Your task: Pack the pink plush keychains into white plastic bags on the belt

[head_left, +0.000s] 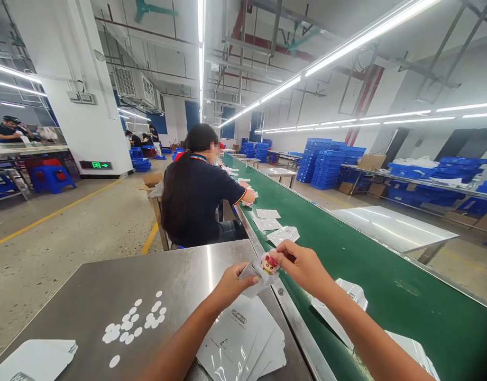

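My left hand (237, 280) pinches a white plastic bag (254, 269) over the table's right edge. In my right hand (296, 259), thumb and fingers close on a small toy figure (269, 264) with a red top and a pale face, right at the bag's mouth. How far the figure sits inside the bag I cannot tell. Below my left hand lies a fanned stack of white printed bags (243, 338). Several white round discs (128, 323) are scattered on the metal table (180, 280) to the left.
A green conveyor belt (370, 264) runs along the right, carrying several white bags (267, 224). More white bags (37, 360) lie at the table's near left corner. A co-worker (199, 190) sits ahead beside the belt. Blue crates (320, 164) are stacked beyond it.
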{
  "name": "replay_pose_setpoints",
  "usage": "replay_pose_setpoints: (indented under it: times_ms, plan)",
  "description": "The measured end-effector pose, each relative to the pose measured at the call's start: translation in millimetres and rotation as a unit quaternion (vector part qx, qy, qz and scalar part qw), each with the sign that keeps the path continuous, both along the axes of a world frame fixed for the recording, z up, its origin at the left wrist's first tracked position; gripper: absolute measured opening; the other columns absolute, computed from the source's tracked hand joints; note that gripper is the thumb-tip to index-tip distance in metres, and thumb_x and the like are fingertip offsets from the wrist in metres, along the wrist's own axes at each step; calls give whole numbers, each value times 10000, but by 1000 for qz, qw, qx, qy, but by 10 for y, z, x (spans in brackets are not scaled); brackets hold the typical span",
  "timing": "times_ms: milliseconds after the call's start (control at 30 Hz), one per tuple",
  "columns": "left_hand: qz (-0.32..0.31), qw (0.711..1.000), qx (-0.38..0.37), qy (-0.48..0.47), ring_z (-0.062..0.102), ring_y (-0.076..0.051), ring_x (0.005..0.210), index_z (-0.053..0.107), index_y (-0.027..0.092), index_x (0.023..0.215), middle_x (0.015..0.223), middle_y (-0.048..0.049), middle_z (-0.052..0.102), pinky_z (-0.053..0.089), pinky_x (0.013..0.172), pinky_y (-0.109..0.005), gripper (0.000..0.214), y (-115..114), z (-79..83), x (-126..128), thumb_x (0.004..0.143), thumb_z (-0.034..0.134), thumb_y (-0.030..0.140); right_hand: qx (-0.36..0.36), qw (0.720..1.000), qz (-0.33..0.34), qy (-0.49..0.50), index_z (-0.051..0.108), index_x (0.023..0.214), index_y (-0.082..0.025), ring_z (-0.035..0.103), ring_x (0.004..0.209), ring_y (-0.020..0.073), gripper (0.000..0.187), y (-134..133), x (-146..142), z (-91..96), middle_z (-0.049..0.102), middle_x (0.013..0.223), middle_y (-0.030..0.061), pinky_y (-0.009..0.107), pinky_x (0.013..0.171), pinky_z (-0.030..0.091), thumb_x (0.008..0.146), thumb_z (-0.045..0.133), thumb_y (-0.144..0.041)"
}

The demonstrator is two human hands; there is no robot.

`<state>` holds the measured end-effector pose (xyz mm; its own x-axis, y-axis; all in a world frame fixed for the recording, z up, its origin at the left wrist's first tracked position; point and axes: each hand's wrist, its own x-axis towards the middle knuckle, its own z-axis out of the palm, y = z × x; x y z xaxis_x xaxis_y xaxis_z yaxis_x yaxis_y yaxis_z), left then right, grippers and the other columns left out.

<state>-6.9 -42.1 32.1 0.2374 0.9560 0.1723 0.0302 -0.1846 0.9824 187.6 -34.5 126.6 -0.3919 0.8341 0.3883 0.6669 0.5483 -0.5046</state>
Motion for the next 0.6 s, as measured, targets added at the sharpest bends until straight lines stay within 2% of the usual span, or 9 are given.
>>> replay_pose_setpoints:
  times_ms: [67,200,300,367,467,533,600]
  plan:
    - [-2,1000,12,15,545,-159,708,651,149,941,805,-16,642,396,631,-236,328,-19,26,-2,708,645,380,9,999,-6,-37,537,749,-230,490,528,115,293,-16,-8,15,593,608,-33,220,504,312,863,387,-455]
    - [81,993,60,56,580,-192,813,679,185,917,872,-16,676,420,731,-266,236,-74,36,42,749,599,330,78,987,-81,-116,491,674,-218,489,505,112,271,-47,-2,-4,597,593,-32,226,488,256,871,383,-370]
    - [105,987,88,81,597,-200,858,680,226,941,926,-7,691,430,771,-276,225,-127,48,99,767,576,324,83,981,-111,-133,491,655,-213,499,498,117,260,-76,-11,-27,606,584,-19,235,480,243,864,392,-331]
    - [97,986,94,99,598,-202,886,665,250,993,972,-1,688,429,798,-285,254,-152,78,113,765,583,325,70,988,-99,-100,497,659,-212,514,516,117,258,-92,-23,-39,622,613,-17,234,497,270,865,398,-333]
    - [65,991,73,88,573,-210,974,589,254,1130,1097,-16,645,409,859,-296,402,-159,158,65,735,624,313,20,999,-24,6,524,713,-219,529,571,115,271,-99,-25,-62,638,680,-22,230,552,342,873,400,-399]
    - [14,997,54,60,563,-212,982,562,226,1158,1112,-32,630,410,847,-291,444,-146,215,5,729,632,318,-12,997,21,72,541,756,-217,527,600,120,290,-88,-13,-85,632,700,-14,230,565,370,865,408,-451]
    - [-53,997,30,47,576,-199,894,598,189,1084,1012,-31,652,424,764,-269,374,-128,254,-42,746,611,348,-34,993,49,104,544,780,-209,517,609,121,300,-72,0,-109,619,701,-8,227,551,375,855,421,-473]
